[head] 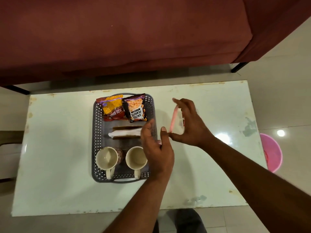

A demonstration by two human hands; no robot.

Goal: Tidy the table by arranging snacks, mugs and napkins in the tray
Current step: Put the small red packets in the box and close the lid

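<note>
Two bare hands meet just beside the right rim of a grey perforated plastic tray (95, 132) on a white glossy-topped table (58, 132), as a person tidies snacks, mugs and napkins. The right hand (190, 125) holds a thin pink strip (173, 119), seen edge-on and too blurred to identify, spanned between forefinger tip and thumb above the tabletop, outside the tray. The left hand (156, 148) hovers over the tray's right edge with fingers loosely extended; a trace of pink shows at its palm, but whether it grips anything cannot be told. Already in the tray are a red-and-yellow snack packet (112, 109) and a dark salted-peanuts packet (136, 108) side by side at the far end, white paper napkins (125, 132) in a brown holder (127, 127) in the middle, and two cream ceramic mugs (106, 158) close together at the near end, handles toward the camera. The task looks nearly complete, with the pink strip seemingly the last item out. Free room is scarce, the likeliest gap lying along the right wall. The light fingertip hold could let the strip slip to the table, and the left forearm, passing low over the right-hand mug (135, 158), could knock it into its neighbour. A maroon sofa (117, 39) stands beyond the table
</note>
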